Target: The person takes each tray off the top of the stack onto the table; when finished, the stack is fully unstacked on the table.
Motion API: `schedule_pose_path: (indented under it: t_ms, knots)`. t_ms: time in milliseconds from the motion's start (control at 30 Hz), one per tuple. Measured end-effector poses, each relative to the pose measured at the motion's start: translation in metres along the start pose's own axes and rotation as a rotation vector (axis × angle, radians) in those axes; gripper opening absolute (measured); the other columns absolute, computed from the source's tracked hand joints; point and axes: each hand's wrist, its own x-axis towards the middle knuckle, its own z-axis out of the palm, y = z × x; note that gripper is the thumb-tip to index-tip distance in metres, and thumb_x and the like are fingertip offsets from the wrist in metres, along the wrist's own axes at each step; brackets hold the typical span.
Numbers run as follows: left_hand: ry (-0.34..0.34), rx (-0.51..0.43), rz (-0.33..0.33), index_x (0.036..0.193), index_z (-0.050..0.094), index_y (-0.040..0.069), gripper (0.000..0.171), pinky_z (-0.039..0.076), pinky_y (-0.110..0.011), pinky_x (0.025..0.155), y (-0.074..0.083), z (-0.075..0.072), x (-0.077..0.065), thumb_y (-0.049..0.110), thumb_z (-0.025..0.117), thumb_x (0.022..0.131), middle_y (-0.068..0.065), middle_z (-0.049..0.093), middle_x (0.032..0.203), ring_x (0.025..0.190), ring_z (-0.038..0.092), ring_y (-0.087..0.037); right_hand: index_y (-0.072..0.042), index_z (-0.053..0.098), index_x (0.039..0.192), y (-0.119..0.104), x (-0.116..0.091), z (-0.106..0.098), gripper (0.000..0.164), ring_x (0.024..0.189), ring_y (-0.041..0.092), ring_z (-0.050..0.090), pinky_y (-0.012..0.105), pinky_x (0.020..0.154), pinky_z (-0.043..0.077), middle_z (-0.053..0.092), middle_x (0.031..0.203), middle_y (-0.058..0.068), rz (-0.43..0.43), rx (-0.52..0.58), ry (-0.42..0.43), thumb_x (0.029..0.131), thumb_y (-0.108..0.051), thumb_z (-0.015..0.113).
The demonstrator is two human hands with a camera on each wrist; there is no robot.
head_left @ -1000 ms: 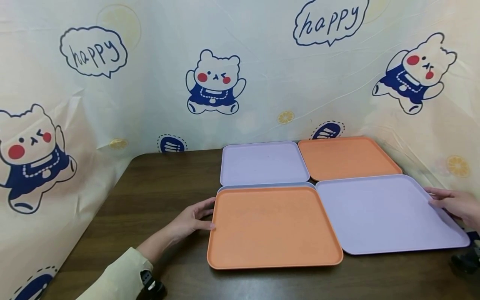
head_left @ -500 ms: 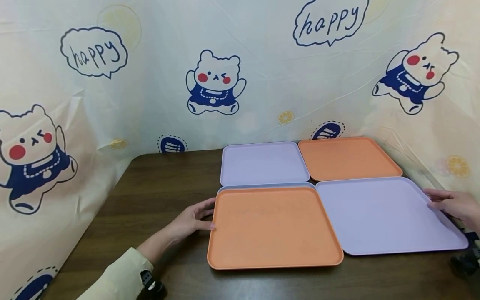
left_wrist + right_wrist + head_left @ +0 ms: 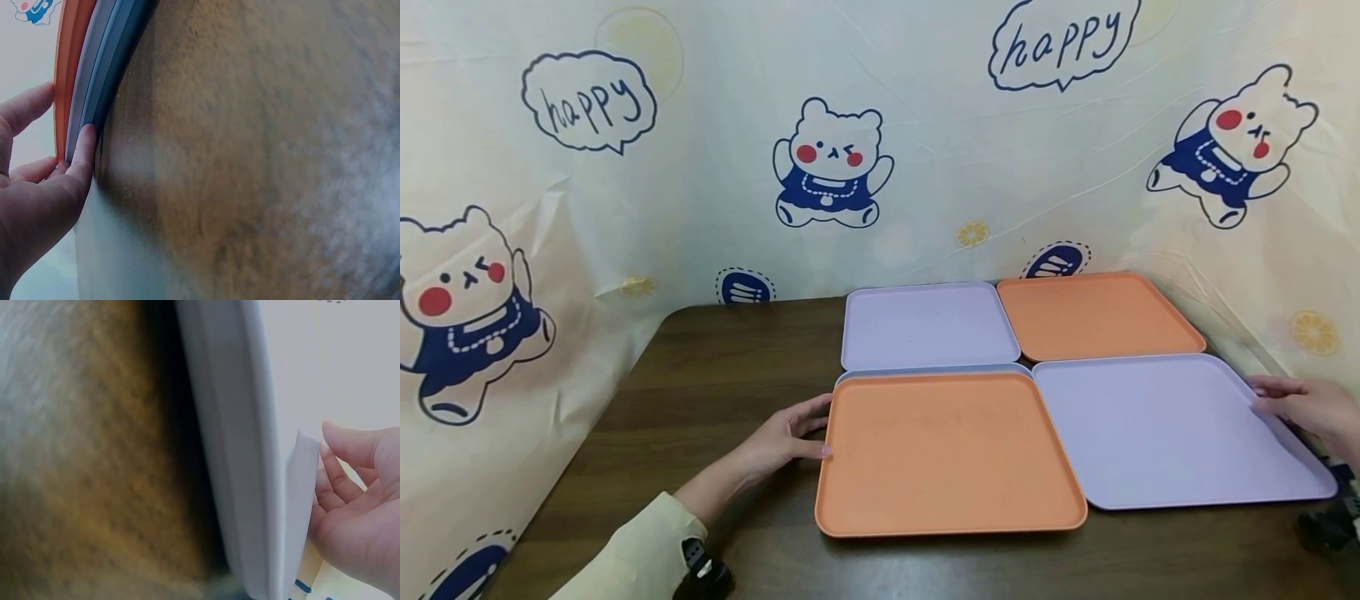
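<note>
In the head view, an orange tray (image 3: 951, 454) lies nearest the front, on top of a bluish tray (image 3: 925, 371) whose far rim peeks out behind it. My left hand (image 3: 786, 437) touches the left edge of this stack, fingers spread along the side. The left wrist view shows the stacked rims in orange, pale grey and blue, with fingertips right against them. Beside the stack lies a lavender tray (image 3: 1180, 433). At its right edge is my right hand (image 3: 1315, 408), thumb at the rim, other fingers along the outer side and partly hidden.
Behind these, another lavender tray (image 3: 928, 327) and another orange tray (image 3: 1097, 317) lie edge to edge. All rest on a dark wooden table (image 3: 730, 358). A pale curtain (image 3: 700, 183) printed with bears hangs behind the table and along its sides.
The front lavender tray's far and right edges have shifted very slightly toward the front and left, and the right hand's fingertips moved slightly left with it. The left hand stays at the stack.
</note>
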Motion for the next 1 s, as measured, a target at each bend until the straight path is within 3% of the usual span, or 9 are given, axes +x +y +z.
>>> schedule_pose_path:
  t_ms: [100,233,333,467,600,700,833,900,1000]
  knots:
    - [-0.006,0.001,0.005,0.152,0.031,0.008,0.082,0.034,-0.052,0.106,-0.001,0.000,0.001,0.012,0.076,0.084,-0.017,0.035,0.152,0.137,0.036,-0.035,0.020,0.028,0.139,-0.008,-0.004,0.000,0.058,0.117,0.057,0.041,0.058,0.089,0.044,0.030,0.138,0.044,-0.008,-0.006,0.021,0.098,-0.010,0.054]
    - [-0.012,0.002,0.010,0.152,0.030,0.008,0.081,0.034,-0.052,0.106,-0.002,-0.001,0.001,0.012,0.076,0.085,-0.017,0.034,0.152,0.137,0.036,-0.035,0.021,0.036,0.136,-0.024,-0.012,-0.002,0.054,0.081,0.005,0.061,0.027,0.064,0.054,0.050,0.124,0.039,-0.075,-0.007,0.078,0.098,-0.013,0.056]
    - [-0.012,0.004,0.010,0.152,0.030,0.008,0.081,0.033,-0.052,0.106,-0.002,-0.001,0.001,0.012,0.076,0.085,-0.017,0.034,0.153,0.137,0.036,-0.035,0.019,0.043,0.132,-0.036,-0.017,-0.004,0.056,0.071,-0.022,0.042,0.013,0.056,0.045,0.069,0.102,0.007,-0.137,0.006,0.105,0.097,-0.022,0.060]
    - [-0.008,0.008,0.012,0.152,0.030,0.007,0.082,0.033,-0.052,0.107,-0.002,-0.001,0.001,0.012,0.076,0.084,-0.017,0.034,0.152,0.136,0.037,-0.035,0.016,0.048,0.131,-0.053,-0.021,-0.001,0.060,0.074,-0.025,0.039,0.014,0.058,0.044,0.058,0.089,-0.028,-0.169,0.006,0.105,0.095,-0.030,0.063]
    - [-0.004,0.008,0.012,0.152,0.031,0.006,0.082,0.033,-0.051,0.107,-0.001,0.000,0.002,0.011,0.077,0.084,-0.017,0.035,0.152,0.136,0.037,-0.035,0.014,0.045,0.134,-0.072,-0.023,0.006,0.064,0.078,-0.020,0.041,0.014,0.061,0.044,0.070,0.102,0.001,-0.179,-0.005,0.050,0.095,-0.033,0.062]
    - [-0.004,0.008,0.008,0.152,0.030,0.006,0.082,0.033,-0.051,0.107,0.000,0.000,0.002,0.011,0.077,0.084,-0.018,0.036,0.151,0.136,0.037,-0.035,0.013,0.042,0.137,-0.087,-0.027,0.012,0.066,0.089,-0.003,0.055,0.018,0.067,0.045,0.057,0.125,0.031,-0.200,-0.015,-0.007,0.096,-0.034,0.062]
    - [-0.005,0.009,0.006,0.152,0.030,0.006,0.082,0.033,-0.052,0.107,0.001,0.001,0.001,0.011,0.077,0.084,-0.019,0.036,0.151,0.136,0.037,-0.035,0.011,0.043,0.139,-0.106,-0.032,0.023,0.063,0.098,0.000,0.056,0.016,0.071,0.044,0.060,0.127,0.019,-0.261,0.025,-0.056,0.095,-0.030,0.064]
    - [-0.006,0.008,0.004,0.152,0.030,0.007,0.082,0.033,-0.053,0.107,0.001,0.001,0.001,0.012,0.077,0.084,-0.018,0.035,0.151,0.136,0.037,-0.035,0.012,0.043,0.138,-0.115,-0.034,0.030,0.061,0.088,-0.015,0.052,0.010,0.070,0.044,0.066,0.120,0.008,-0.300,0.073,-0.074,0.094,-0.023,0.067]
    - [-0.004,0.008,0.001,0.152,0.031,0.007,0.082,0.033,-0.053,0.107,0.001,0.001,0.001,0.012,0.077,0.084,-0.018,0.035,0.152,0.136,0.037,-0.035,0.013,0.042,0.139,-0.129,-0.036,0.043,0.058,0.089,-0.014,0.055,0.010,0.072,0.046,0.063,0.124,0.014,-0.343,0.116,-0.118,0.094,-0.015,0.066]
